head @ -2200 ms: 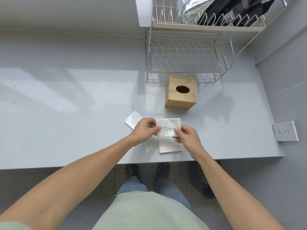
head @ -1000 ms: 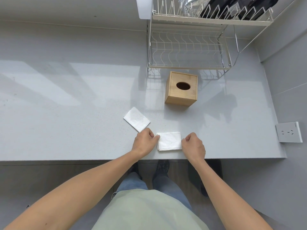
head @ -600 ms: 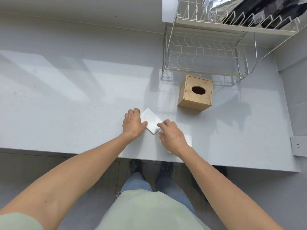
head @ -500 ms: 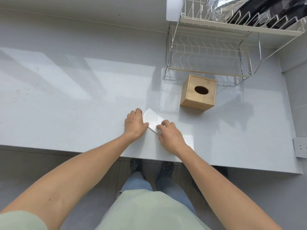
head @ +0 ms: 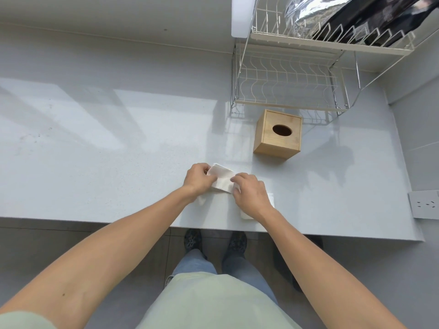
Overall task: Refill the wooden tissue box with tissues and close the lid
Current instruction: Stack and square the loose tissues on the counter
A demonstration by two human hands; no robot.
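Observation:
A wooden tissue box (head: 278,136) with an oval hole in its closed lid stands on the grey counter (head: 118,150), to the right of centre and beyond my hands. Nearer the front edge, my left hand (head: 198,178) and my right hand (head: 249,194) both grip a folded white tissue (head: 222,178), one at each end, just above the counter. A second folded stack of tissues (head: 270,203) lies flat under my right wrist, mostly hidden by it.
A white wire dish rack (head: 287,91) stands behind the box, with foil and dark packets on its upper shelf. A wall socket (head: 424,205) sits at the right. The counter's front edge runs just below my wrists.
Both hands left the folded stack near the edge, moved left to the other tissue, and have now gripped it and lifted it slightly off the counter.

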